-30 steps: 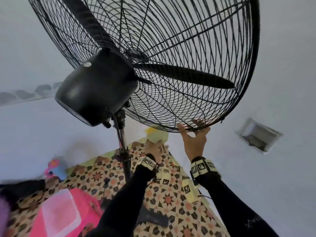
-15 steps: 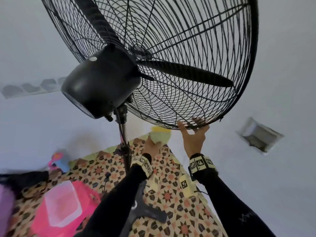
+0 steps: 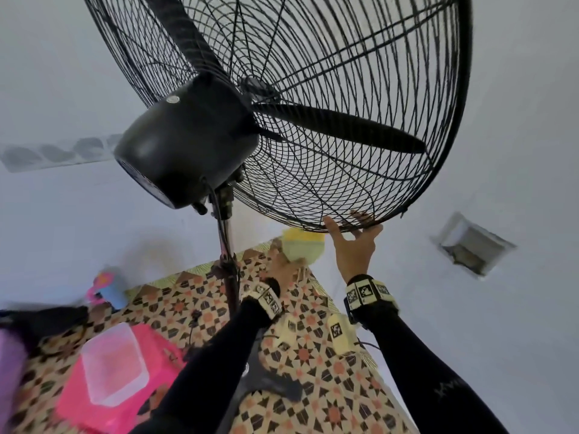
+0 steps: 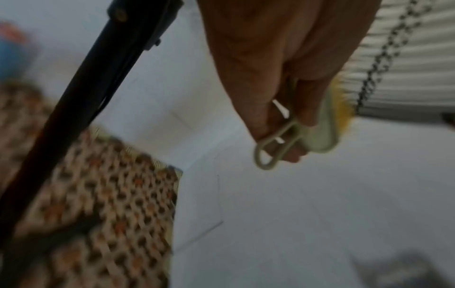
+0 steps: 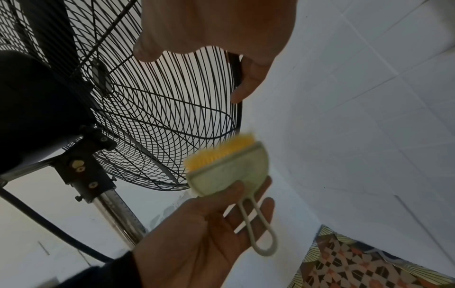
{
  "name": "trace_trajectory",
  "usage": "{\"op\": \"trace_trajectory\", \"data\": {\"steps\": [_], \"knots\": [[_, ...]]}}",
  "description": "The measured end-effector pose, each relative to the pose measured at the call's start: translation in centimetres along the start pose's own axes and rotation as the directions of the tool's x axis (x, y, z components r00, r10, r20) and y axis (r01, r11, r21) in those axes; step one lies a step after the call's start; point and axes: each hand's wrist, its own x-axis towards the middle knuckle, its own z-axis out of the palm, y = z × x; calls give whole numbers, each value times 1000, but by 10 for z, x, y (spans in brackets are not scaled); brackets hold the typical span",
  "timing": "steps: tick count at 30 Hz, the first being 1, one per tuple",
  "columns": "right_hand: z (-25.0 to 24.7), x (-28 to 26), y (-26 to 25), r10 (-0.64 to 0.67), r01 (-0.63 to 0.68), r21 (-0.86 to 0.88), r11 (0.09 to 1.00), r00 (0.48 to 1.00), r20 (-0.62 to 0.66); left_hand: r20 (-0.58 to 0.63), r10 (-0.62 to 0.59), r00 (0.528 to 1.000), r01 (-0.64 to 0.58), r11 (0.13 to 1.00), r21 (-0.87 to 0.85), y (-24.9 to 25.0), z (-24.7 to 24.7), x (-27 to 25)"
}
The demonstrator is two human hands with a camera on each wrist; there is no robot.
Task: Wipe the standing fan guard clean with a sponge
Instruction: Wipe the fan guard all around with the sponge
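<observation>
- Nearest, low in the head view, two arms in black sleeves reach up and away, each with a tagged band at the wrist.
- The left hand grips the sponge, a pale green pad with a yellow scrubbing face and a wire loop handle; the fingers curl round its base, seen best from the right wrist.
- The sponge's yellow face points up, toward 12 o'clock. From the head view it sits just under the guard, at about 6 o'clock on the rim; whether it touches the wire cannot be told, as it is blurred.
- The right hand is at 3 o'clock from the sponge, just beside it. Its fingers are nearly straight, the tips hooked lightly over the bottom rim, steadying it rather than gripping.
- The left hand is the one placed to wipe. I judge the next stroke runs upward or along the curved rim, away from the right hand.
- The guard is a large round black wire cage, tilted, with dark blades inside and a black motor behind it at 9 o'clock.
- The pole drops toward 6 o'clock to a patterned mat.
- On the mat at 8 o'clock sits a pink box.
- Beyond are pale tiled floor and walls.
</observation>
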Motion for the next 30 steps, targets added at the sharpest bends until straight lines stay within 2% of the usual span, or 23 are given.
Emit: {"op": "trace_trajectory", "data": {"steps": [1,2,4,5,6,8,10,12,13,15,16,18,20,22,24,27,29,30], "knots": [[0,0,-1,-3,3,3,1000,1000,4,29,38,999,-39,999,26,-5,-1,-2],[0,0,-2,-3,3,7,1000,1000,8,2,63,998,-63,998,6,-8,-4,1],[-1,-1,-2,3,-3,15,1000,1000,16,-203,18,979,-33,997,-72,1,-13,18],[-1,-2,-2,5,-5,15,1000,1000,18,-314,-34,949,6,996,-92,8,-21,34],[-2,-3,-1,9,-9,11,1000,1000,18,-374,-59,926,30,996,-84,17,-28,46],[-2,-3,-1,14,-14,8,1000,1000,22,-402,-74,913,53,997,-62,30,-31,60],[-3,-3,0,18,-18,9,1000,1000,17,-336,-69,939,23,990,-139,49,-11,32],[-2,-1,-1,13,-13,10,1000,1000,9,-205,-23,978,-5,990,-138,47,4,3],[-2,-1,-2,8,-9,10,1000,1000,8,-107,27,994,-37,995,-88,42,8,-14],[0,0,-2,0,0,2,1000,1000,8,31,132,991,-134,983,122,28,-4,-25],[1,0,-2,-2,2,-5,1000,1000,9,29,153,988,-156,966,205,31,-12,-31],[2,-1,-2,-2,2,-9,1000,1000,11,-104,210,972,-166,930,329,36,-36,-17],[2,-3,-2,7,-7,-4,1000,1000,11,-301,237,924,-113,920,376,50,-60,3],[2,-4,0,24,-24,-3,1000,1000,10,-420,263,869,-80,910,406,58,-74,22],[2,-4,1,30,-30,-4,1000,1000,0,-387,304,870,-91,872,480,65,-58,10],[3,-4,0,32,-32,-6,999,999,-7,-166,383,909,-249,817,520,61,-25,-38],[3,-4,-1,32,-32,-8,999,999,5,-39,322,946,-283,878,387,53,-23,-58],[3,-5,-1,34,-34,-6,999,999,8,-39,290,956,-262,910,322,52,-27,-59]]}}
